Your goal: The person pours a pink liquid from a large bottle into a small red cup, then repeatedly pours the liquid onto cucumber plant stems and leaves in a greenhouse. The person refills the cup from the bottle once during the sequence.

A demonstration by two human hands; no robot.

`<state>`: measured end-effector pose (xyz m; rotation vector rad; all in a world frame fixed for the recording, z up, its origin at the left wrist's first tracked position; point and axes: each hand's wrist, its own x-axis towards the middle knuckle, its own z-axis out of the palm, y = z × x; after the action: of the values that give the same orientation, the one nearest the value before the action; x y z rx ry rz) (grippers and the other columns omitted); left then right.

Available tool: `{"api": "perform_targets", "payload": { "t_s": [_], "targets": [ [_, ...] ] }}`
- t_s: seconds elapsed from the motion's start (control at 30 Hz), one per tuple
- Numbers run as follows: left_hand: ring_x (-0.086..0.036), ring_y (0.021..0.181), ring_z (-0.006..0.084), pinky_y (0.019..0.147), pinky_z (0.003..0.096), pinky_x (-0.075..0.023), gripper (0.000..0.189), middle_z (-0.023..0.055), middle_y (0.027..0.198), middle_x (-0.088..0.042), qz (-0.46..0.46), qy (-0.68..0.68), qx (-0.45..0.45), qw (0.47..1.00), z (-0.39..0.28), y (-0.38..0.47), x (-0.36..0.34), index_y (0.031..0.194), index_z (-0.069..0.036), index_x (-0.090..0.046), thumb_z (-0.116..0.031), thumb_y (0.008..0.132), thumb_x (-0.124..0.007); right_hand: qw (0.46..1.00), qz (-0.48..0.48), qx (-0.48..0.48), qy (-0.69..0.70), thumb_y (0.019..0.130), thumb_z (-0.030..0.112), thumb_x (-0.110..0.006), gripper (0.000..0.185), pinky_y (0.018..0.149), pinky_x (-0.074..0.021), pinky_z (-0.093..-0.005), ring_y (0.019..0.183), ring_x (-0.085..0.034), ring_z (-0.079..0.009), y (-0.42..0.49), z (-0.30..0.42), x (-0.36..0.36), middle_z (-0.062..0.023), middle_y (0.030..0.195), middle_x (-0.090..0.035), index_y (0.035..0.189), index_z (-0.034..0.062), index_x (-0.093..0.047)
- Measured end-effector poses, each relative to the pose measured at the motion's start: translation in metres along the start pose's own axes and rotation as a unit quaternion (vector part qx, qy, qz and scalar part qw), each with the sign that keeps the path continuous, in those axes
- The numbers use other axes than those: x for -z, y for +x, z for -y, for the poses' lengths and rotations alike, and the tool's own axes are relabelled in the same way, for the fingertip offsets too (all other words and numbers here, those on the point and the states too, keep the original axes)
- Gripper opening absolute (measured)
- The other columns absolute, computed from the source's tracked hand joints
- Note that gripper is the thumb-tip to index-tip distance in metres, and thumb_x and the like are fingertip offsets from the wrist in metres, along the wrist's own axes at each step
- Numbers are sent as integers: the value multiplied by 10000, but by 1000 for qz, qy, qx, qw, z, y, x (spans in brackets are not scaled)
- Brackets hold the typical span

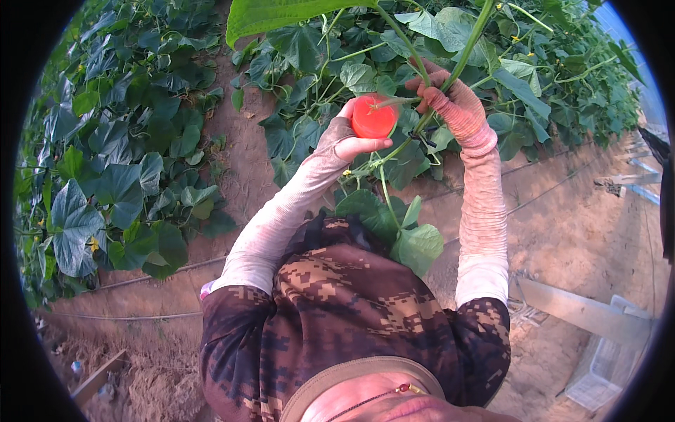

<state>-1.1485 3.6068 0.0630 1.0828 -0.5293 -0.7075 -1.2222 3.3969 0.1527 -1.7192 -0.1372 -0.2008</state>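
My left hand [354, 129], in a fingerless covering and pale sleeve, holds a small round red container [372, 117], its thumb below the rim and fingers on the far side. A fuzzy green flower or small side stalk [393, 101] reaches over the container's top. My right hand [448, 97], in a stained knit glove, pinches the green cucumber vine stem [428, 113] where a leaf stalk branches off. Just under that hand, a dark clip [423, 138] sits at the stem. A large leaf [300, 16] hangs at the top.
Dense cucumber plants [126, 184] stand left and ahead, with a soil path [232, 142] between rows. Thin irrigation lines [158, 318] cross the ground. At the lower right are a pale board [580, 306] and a clear plastic crate [598, 369]; a wooden plank [100, 377] lies lower left.
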Motion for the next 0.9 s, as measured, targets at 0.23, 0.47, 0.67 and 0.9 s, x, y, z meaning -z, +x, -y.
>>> {"api": "perform_targets", "payload": {
  "t_s": [0.23,0.47,0.67,0.9],
  "targets": [
    [-552,1072,153,949,305,-429,763,54,1172,-584,-9,-6,-7,1000,-4,1,-11,1284,-45,-469,-115,625,-847,1000,-10,22,-12,905,240,-669,308,839,-479,-260,973,-569,-113,6,-6,14,-128,1399,-450,1127,39,-595],
    [-554,975,124,848,279,-455,671,12,1067,-583,-70,16,4,997,-4,-29,-7,1260,-68,-507,-119,659,-800,991,-62,103,61,889,173,-673,677,998,-432,-369,1146,-547,-238,18,6,44,-139,1273,-546,1460,85,-320],
    [-543,1090,163,963,322,-425,722,34,1156,-581,-138,24,-89,986,1,-57,-10,1266,-71,-510,-110,621,-829,954,-96,278,53,920,125,-628,707,902,-522,-386,1083,-609,-291,78,64,85,-190,1331,-509,1501,213,-235],
    [-539,1118,175,987,331,-412,780,50,1206,-571,-189,21,-29,981,27,-85,24,1303,-61,-477,-107,615,-843,988,76,104,-90,842,101,-729,441,857,-507,-287,984,-637,-153,103,108,95,-70,1109,-665,1248,21,-575]
  ]
}}
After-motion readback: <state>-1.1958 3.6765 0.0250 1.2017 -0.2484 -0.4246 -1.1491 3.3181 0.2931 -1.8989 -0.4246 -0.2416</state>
